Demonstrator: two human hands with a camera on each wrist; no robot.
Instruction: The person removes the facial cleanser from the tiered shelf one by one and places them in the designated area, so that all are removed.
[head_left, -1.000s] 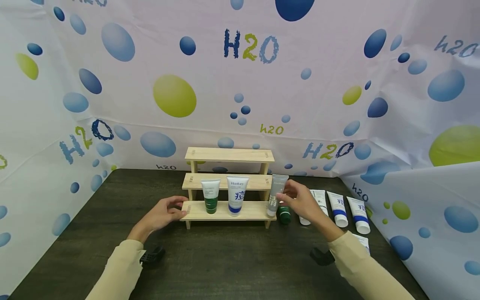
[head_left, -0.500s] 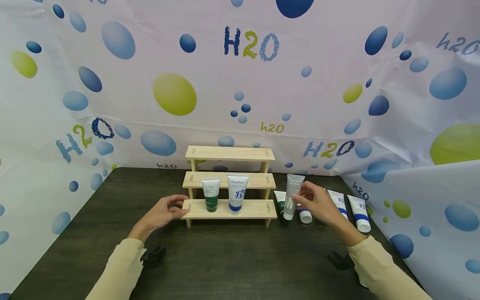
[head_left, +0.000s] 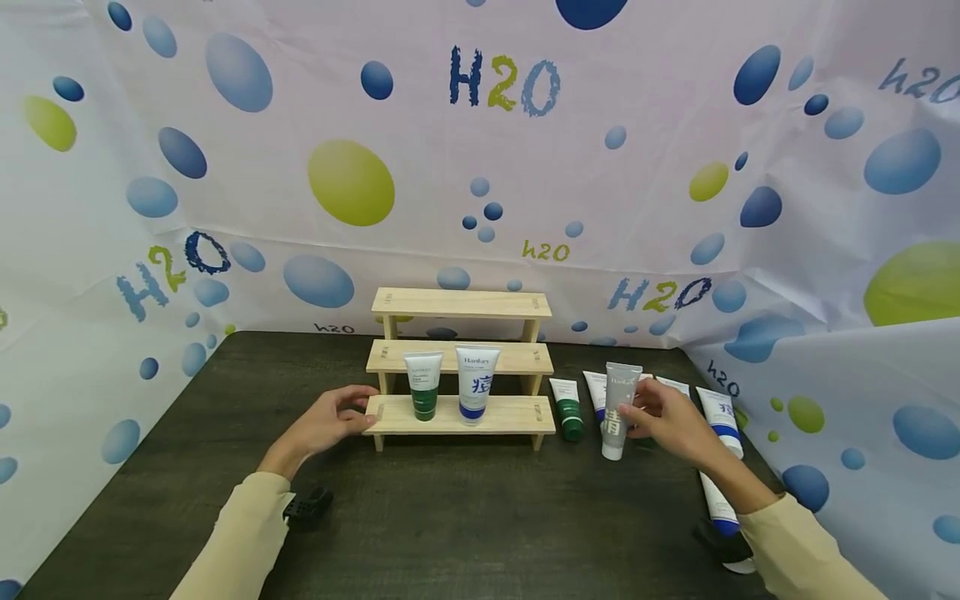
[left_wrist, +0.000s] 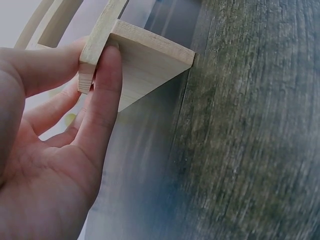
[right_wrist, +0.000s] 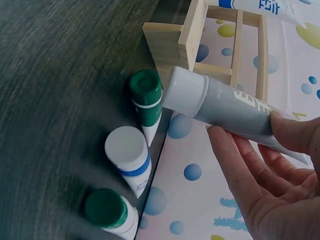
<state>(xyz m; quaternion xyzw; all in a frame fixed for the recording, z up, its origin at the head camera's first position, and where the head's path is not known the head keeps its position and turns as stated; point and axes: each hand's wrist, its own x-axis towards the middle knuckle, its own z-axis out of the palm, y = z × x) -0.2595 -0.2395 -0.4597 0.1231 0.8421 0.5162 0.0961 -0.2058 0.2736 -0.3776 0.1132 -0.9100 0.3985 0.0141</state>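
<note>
My right hand [head_left: 671, 421] holds a grey squeeze tube [head_left: 619, 392] upright, cap down, right of the wooden stand. In the right wrist view, thumb and fingers pinch the body of this grey tube [right_wrist: 230, 107], its pale cap free. My left hand [head_left: 322, 429] grips the left end of the bottom step of a three-step wooden stand [head_left: 517, 414]. The left wrist view has the thumb and a finger on either side of the board [left_wrist: 97, 50]. On that step stand a green-and-white tube [head_left: 424, 387] and a blue-and-white tube [head_left: 476, 383].
A green-capped tube [head_left: 568, 408] lies just right of the stand. Beyond it lie a blue-and-white tube [head_left: 596, 387], partly behind the grey one, and more tubes along the right side, such as a white one [head_left: 718, 408]. Printed cloth walls [head_left: 600, 83] border the dark table [head_left: 450, 525].
My right hand has lifted the grey tube off the right end of the bottom step and carried it right, past the green-capped tube. My left hand stays on the stand.
</note>
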